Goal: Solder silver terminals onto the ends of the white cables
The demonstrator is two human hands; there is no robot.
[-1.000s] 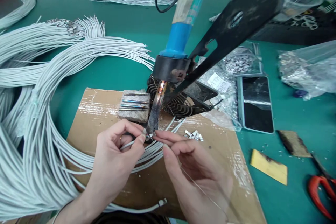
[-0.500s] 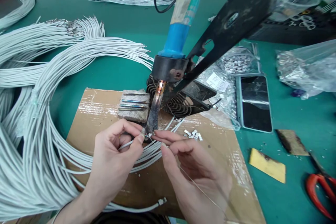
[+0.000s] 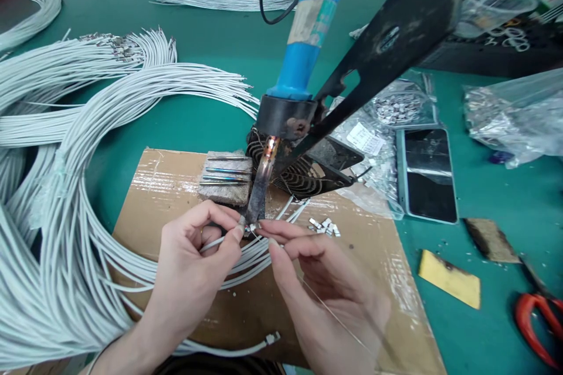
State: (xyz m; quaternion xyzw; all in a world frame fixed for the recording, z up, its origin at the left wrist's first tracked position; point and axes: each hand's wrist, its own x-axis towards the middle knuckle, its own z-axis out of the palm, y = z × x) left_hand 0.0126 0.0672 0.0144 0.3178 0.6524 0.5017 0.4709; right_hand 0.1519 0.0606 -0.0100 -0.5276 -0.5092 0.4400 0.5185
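My left hand (image 3: 197, 258) pinches a white cable (image 3: 212, 245) close to its end, just under the tip of a soldering iron (image 3: 259, 193). The iron has a blue handle and is clamped in a black metal stand (image 3: 369, 53), tip pointing down. Thumb and fingers of my right hand (image 3: 325, 287) close on a thin solder wire (image 3: 332, 313), which trails down across the palm. Its upper end reaches toward the iron's tip, beside a small metal connector (image 3: 251, 227) at the cable end. The fingertips partly hide the contact there.
Cardboard (image 3: 149, 187) lies under my hands, with small metal connectors (image 3: 324, 227) on it. A large bundle of white cables (image 3: 70, 199) fills the left. At right are a phone (image 3: 430, 173), a yellow sponge (image 3: 448, 278), red-handled scissors (image 3: 534, 325) and plastic bags of parts (image 3: 505, 114).
Hardly anything differs. Both hands hold their places at the iron's tip, and the whole view has shifted very slightly.
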